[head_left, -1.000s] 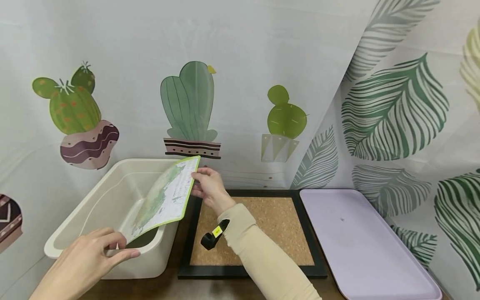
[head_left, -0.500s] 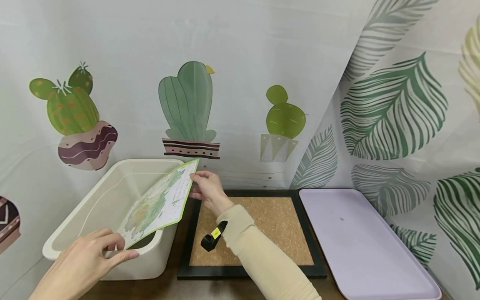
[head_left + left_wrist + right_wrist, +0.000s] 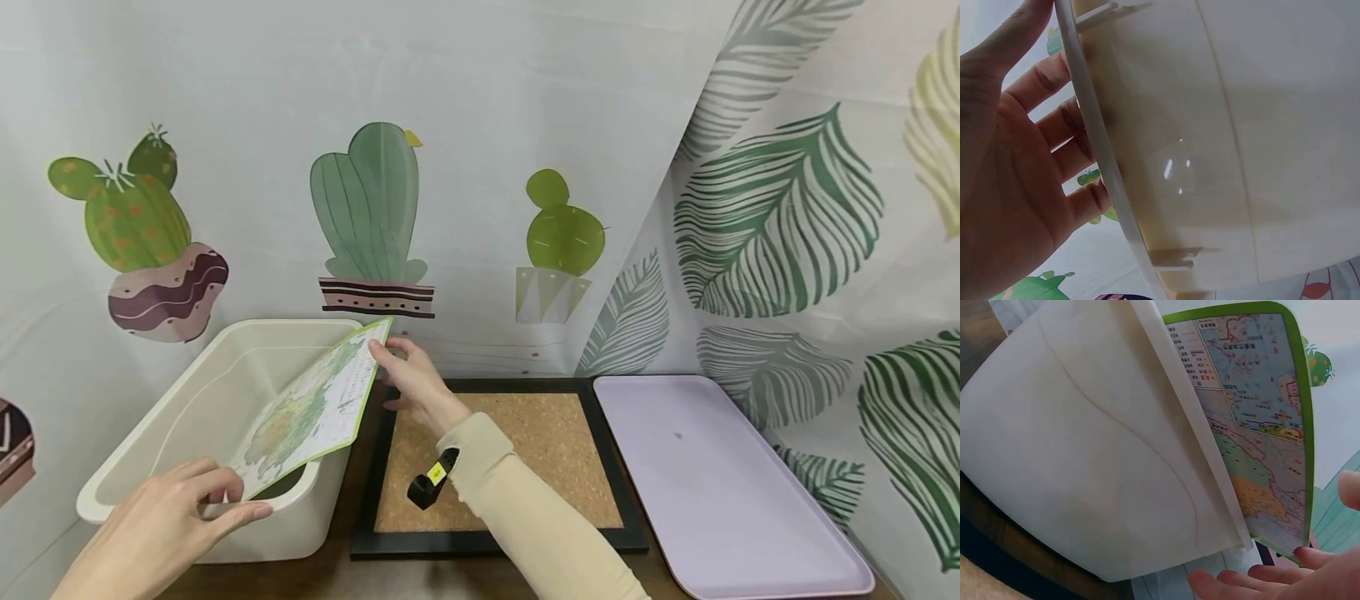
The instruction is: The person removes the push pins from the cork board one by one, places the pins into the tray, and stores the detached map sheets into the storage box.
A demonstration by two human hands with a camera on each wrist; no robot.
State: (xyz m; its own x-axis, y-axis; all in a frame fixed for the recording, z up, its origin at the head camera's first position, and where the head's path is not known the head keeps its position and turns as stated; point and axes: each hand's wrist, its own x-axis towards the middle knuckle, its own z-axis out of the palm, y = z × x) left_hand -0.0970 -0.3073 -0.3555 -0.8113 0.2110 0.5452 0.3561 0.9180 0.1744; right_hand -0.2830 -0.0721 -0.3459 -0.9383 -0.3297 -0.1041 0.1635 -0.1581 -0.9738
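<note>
A thin map sheet [image 3: 315,408] with a bright green border slants in the cream plastic tub [image 3: 317,517]; its right part sticks out over the tub's rim. My left hand [image 3: 161,521] grips the front left rim, fingers over the edge and thumb outside, close to the map's lower corner. In the left wrist view those fingers [image 3: 1069,128] reach over the tub's lip. My right hand [image 3: 416,379] is at the map's upper right edge, thumb over its face. Seen from the right wrist, the hand [image 3: 1316,578] has loosely extended fingers right at the map's edge and the thumb apart from it.
Right of the tub a cork board with a black frame [image 3: 562,546] lies on the dark brown table [image 3: 300,579], under the right forearm. A pale purple tray [image 3: 720,483] lies beyond it. Behind hangs a white cloth [image 3: 472,125] printed with cacti and leaves.
The map has flattened and turned its face up a little more. My right thumb has slid onto the map's face and the right fingers have spread. My left hand stays at the rim.
</note>
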